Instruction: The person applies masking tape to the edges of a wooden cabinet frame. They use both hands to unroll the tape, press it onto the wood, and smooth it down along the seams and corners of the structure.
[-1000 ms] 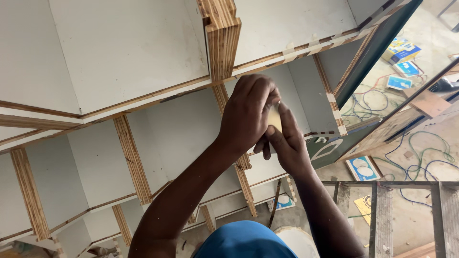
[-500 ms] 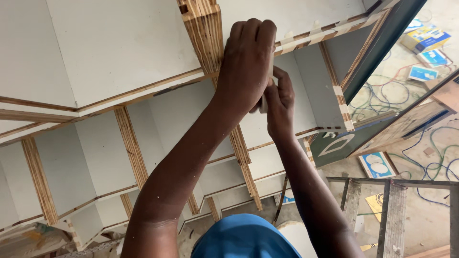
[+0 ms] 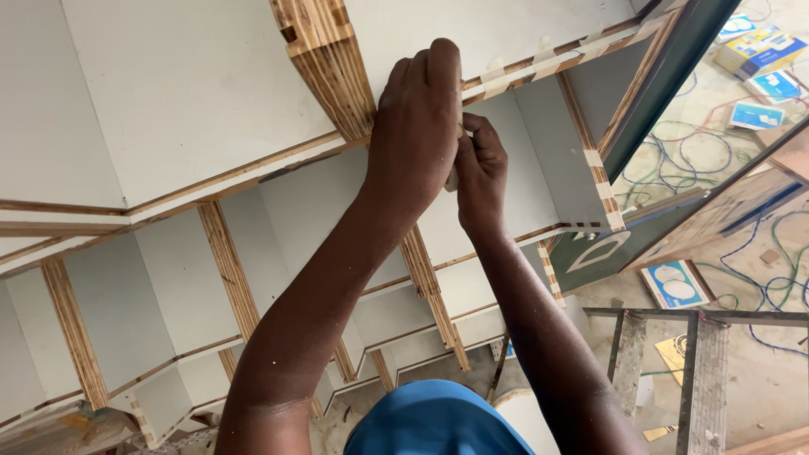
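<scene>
Both hands meet at the edge of a white plywood cabinet. The left hand is curled shut over a small pale piece; the right hand pinches it. Blue-and-white boxes lie on the floor among cables.

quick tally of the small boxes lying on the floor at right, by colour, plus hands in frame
Blue-and-white boxes: 4
Yellow-and-blue box: 1
Hands: 2, left hand and right hand, both at the plywood edge
Total: 7
</scene>
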